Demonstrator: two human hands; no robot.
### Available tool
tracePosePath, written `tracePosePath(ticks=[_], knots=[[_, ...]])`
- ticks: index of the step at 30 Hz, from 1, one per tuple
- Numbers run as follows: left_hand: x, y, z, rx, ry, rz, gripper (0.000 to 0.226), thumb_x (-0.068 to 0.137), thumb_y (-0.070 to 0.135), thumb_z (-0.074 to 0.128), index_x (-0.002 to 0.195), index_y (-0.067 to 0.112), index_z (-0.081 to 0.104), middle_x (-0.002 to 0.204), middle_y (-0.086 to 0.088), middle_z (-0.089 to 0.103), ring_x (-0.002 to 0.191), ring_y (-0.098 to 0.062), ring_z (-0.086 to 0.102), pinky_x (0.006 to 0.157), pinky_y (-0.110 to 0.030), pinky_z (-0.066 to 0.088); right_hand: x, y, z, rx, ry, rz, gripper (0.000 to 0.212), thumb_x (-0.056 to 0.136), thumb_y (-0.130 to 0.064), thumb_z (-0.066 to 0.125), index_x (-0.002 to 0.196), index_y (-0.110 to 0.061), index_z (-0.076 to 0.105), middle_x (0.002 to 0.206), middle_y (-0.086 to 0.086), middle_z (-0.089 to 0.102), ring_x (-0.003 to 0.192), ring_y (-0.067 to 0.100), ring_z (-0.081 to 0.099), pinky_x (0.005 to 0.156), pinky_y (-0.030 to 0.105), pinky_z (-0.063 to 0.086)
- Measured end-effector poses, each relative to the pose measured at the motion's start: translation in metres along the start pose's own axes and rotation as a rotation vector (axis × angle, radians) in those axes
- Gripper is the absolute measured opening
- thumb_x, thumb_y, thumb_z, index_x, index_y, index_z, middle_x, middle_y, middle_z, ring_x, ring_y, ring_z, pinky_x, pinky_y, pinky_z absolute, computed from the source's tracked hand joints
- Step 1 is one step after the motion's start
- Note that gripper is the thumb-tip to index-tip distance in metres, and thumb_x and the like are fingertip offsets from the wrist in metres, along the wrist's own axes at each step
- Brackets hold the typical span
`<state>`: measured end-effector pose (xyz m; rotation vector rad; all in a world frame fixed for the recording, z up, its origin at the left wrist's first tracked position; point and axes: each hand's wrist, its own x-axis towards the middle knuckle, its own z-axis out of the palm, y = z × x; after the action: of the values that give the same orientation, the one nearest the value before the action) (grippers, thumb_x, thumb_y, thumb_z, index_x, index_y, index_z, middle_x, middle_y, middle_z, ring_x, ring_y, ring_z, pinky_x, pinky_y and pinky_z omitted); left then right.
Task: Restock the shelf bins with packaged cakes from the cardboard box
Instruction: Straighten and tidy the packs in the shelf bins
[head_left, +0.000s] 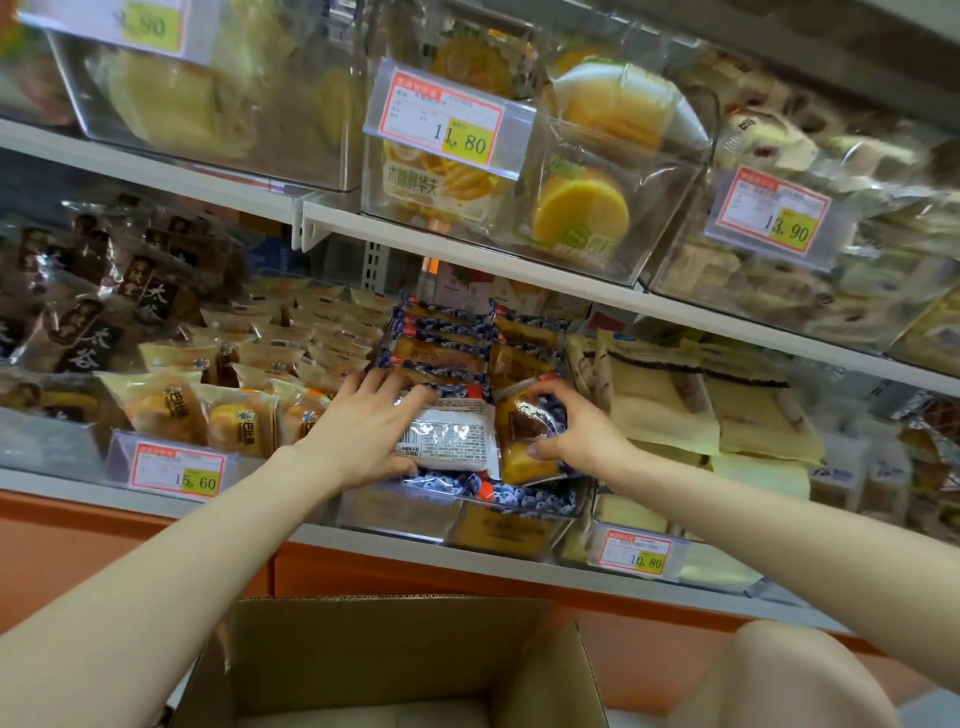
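Note:
Both hands reach into a clear shelf bin (395, 512) on the lower shelf, filled with blueberry-print cake packs (441, 332). My left hand (358, 426) lies on a pack turned white back side up (449, 436), fingers curled over its far edge. My right hand (576, 426) grips a cake pack showing yellow cake and blueberry print (524, 431), tilted at the bin's right side. The open cardboard box (395, 654) stands below, in front of the shelf; its inside is mostly hidden.
Neighbouring bins hold yellow bun packs (223, 410) on the left and pale sandwich-cake packs (675, 395) on the right. The upper shelf (467, 244) overhangs with more bins and price tags. A knee (779, 675) shows at bottom right.

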<state>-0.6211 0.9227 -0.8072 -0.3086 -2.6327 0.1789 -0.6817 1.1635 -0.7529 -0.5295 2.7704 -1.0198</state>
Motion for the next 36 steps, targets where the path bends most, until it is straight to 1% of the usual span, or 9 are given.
tracePosePath(ticks=[4, 6, 10, 16, 19, 21, 23, 27, 36], knots=[[0.0, 0.0, -0.002, -0.015, -0.055, -0.014, 0.085, 0.051, 0.052, 0.082, 0.12, 0.016, 0.048, 0.104, -0.017, 0.062, 0.095, -0.037, 0.059, 0.079, -0.048, 0.049, 0.004, -0.006, -0.006, -0.078, -0.013, -0.033, 0.063, 0.076, 0.008, 0.067, 0.115, -0.037, 0.047, 0.14, 0.003, 0.045, 0.092, 0.015, 0.056, 0.068, 0.027, 0.054], [0.0, 0.0, -0.001, -0.007, -0.052, -0.018, 0.084, 0.052, 0.051, 0.082, 0.12, 0.015, 0.05, 0.106, -0.017, 0.061, 0.097, -0.037, 0.058, 0.08, -0.049, 0.048, 0.016, -0.013, -0.014, -0.135, -0.042, -0.039, 0.065, 0.076, 0.014, 0.061, 0.113, -0.038, 0.047, 0.144, 0.003, 0.04, 0.072, 0.015, 0.058, 0.054, 0.026, 0.051], [0.001, 0.001, -0.006, -0.017, -0.046, -0.008, 0.085, 0.06, 0.053, 0.078, 0.129, 0.018, 0.041, 0.119, -0.015, 0.056, 0.11, -0.036, 0.053, 0.09, -0.048, 0.044, 0.045, -0.032, -0.032, -0.432, -0.104, -0.042, 0.063, 0.079, 0.014, 0.056, 0.124, -0.03, 0.048, 0.14, 0.005, 0.044, 0.065, 0.014, 0.055, 0.044, 0.022, 0.041], [-0.002, -0.001, -0.004, 0.006, -0.013, 0.019, 0.091, 0.039, 0.054, 0.087, 0.111, 0.018, 0.044, 0.095, -0.014, 0.065, 0.084, -0.034, 0.063, 0.069, -0.045, 0.053, 0.087, -0.042, -0.053, -0.608, -0.379, -0.233, 0.065, 0.077, 0.015, 0.051, 0.123, -0.03, 0.051, 0.15, -0.003, 0.033, 0.128, 0.018, 0.04, 0.085, 0.036, 0.049], [-0.002, -0.002, -0.003, 0.021, 0.014, 0.03, 0.093, 0.034, 0.057, 0.086, 0.109, 0.018, 0.047, 0.09, -0.012, 0.065, 0.079, -0.032, 0.065, 0.063, -0.043, 0.054, 0.101, -0.031, -0.047, -0.491, -0.409, -0.203, 0.059, 0.076, 0.018, 0.046, 0.118, -0.022, 0.055, 0.149, 0.003, 0.033, 0.138, 0.021, 0.028, 0.096, 0.028, 0.035], [-0.002, -0.002, -0.002, 0.027, 0.028, 0.039, 0.093, 0.035, 0.058, 0.085, 0.109, 0.019, 0.046, 0.089, -0.012, 0.065, 0.079, -0.031, 0.065, 0.064, -0.042, 0.054, 0.111, -0.023, -0.042, -0.469, -0.419, -0.152, 0.065, 0.073, 0.022, 0.041, 0.107, -0.031, 0.058, 0.151, 0.002, 0.03, 0.141, 0.022, 0.023, 0.105, 0.037, 0.034], [-0.002, -0.003, -0.001, 0.009, 0.031, 0.038, 0.092, 0.036, 0.058, 0.085, 0.11, 0.02, 0.045, 0.09, -0.012, 0.065, 0.08, -0.031, 0.064, 0.065, -0.042, 0.054, 0.117, -0.019, -0.042, -0.48, -0.45, -0.103, 0.074, 0.067, 0.025, 0.039, 0.1, -0.038, 0.058, 0.153, -0.002, 0.026, 0.142, 0.021, 0.018, 0.107, 0.044, 0.033], [-0.003, -0.003, -0.003, 0.013, 0.043, 0.042, 0.089, 0.037, 0.058, 0.083, 0.109, 0.02, 0.049, 0.088, -0.01, 0.063, 0.077, -0.029, 0.063, 0.061, -0.04, 0.054, 0.122, -0.023, -0.05, -0.453, -0.521, -0.045, 0.07, 0.068, 0.026, 0.047, 0.114, -0.025, 0.06, 0.153, -0.004, 0.026, 0.143, 0.016, 0.014, 0.107, 0.034, 0.022], [-0.003, -0.003, -0.004, -0.028, 0.08, 0.038, 0.084, 0.042, 0.052, 0.08, 0.112, 0.019, 0.046, 0.094, -0.012, 0.061, 0.082, -0.03, 0.06, 0.064, -0.038, 0.053, 0.133, -0.02, -0.056, -0.373, -0.45, -0.047, 0.063, 0.068, 0.028, 0.048, 0.106, -0.021, 0.06, 0.15, -0.003, 0.03, 0.142, 0.018, 0.018, 0.098, 0.033, 0.03]])
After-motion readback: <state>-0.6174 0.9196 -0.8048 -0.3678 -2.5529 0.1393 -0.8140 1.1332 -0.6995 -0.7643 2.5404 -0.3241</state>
